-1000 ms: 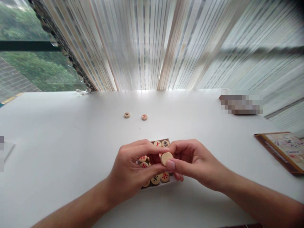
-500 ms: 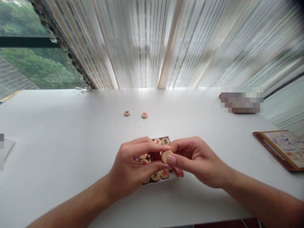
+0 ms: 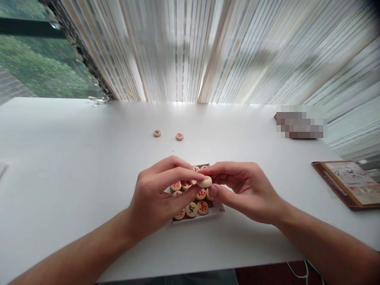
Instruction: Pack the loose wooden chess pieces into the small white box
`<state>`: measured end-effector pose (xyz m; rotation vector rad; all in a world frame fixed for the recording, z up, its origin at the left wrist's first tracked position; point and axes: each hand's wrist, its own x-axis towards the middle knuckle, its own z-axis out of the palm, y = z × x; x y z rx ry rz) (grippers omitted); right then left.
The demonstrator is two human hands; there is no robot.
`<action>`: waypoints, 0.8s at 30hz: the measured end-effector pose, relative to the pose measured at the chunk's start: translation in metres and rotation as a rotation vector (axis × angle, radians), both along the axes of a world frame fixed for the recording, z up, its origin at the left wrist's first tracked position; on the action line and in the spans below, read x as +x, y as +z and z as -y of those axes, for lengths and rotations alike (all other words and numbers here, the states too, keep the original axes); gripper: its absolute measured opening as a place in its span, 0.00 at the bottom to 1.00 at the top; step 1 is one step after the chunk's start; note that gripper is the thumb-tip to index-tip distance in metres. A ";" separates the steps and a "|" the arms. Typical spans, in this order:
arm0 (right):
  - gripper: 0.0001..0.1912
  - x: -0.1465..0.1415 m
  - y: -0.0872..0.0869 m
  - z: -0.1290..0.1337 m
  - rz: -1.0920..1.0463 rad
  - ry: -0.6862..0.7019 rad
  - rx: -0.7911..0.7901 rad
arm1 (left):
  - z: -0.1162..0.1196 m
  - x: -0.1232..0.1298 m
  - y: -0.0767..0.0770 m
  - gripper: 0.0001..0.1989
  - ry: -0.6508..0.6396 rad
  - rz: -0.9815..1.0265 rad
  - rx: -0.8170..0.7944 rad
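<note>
Just above a small open box of Chinese chess pieces, both hands meet at one round wooden piece. My left hand pinches it, index finger on top and thumb below. From the other side, my right hand has its fingertips and thumb closed at the piece's right edge. Only a trace of red marking shows on its face, partly under the finger. Inside the box lie several pieces with red or black characters, among them a black-marked piece and a red-marked piece. The hands cover part of the box.
Farther back on the white table lie a black-marked piece and a red-marked piece. A brown-edged flat box rests at the right, with a blurred-out object behind it. Striped curtains hang along the table's far edge.
The held piece has turned from showing its blank side to lying flatter, with red marking partly visible. Both hands stay at it. The whole view has shifted slightly.
</note>
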<state>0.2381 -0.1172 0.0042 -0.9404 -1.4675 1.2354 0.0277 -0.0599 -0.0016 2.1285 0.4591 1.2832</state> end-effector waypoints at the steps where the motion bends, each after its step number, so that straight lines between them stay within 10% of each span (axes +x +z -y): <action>1: 0.11 0.001 0.000 0.000 0.017 0.004 0.014 | 0.000 -0.001 0.001 0.09 0.008 -0.008 0.048; 24: 0.05 0.008 0.002 -0.004 0.365 -0.056 0.117 | -0.002 -0.005 -0.007 0.07 -0.026 -0.156 0.251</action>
